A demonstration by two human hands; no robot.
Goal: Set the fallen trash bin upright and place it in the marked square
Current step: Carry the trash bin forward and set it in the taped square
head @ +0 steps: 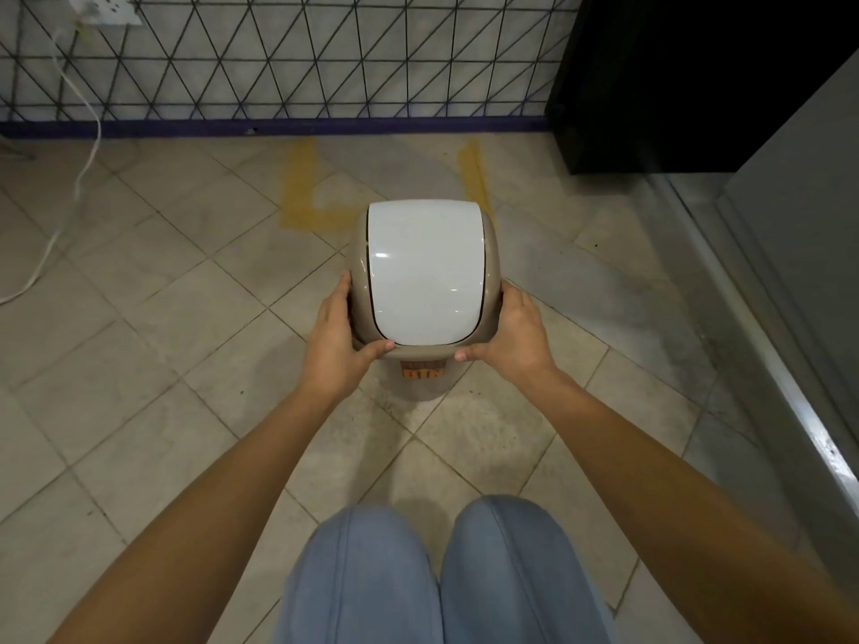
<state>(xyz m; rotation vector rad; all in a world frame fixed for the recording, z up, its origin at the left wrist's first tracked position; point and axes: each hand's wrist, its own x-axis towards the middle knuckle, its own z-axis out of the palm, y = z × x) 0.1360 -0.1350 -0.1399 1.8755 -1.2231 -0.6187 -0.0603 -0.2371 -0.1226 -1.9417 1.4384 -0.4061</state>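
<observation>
Bin (pixel 424 276) upright, beige body, glossy white swing lid (pixel 420 267).

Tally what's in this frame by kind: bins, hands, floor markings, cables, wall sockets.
Trash bin, upright, white lid: 1
Hands gripping it, left hand and right hand: 2
Yellow marked square, partly hidden by the bin: 1
White cable: 1
Wall socket: 1
Total: 6
</observation>
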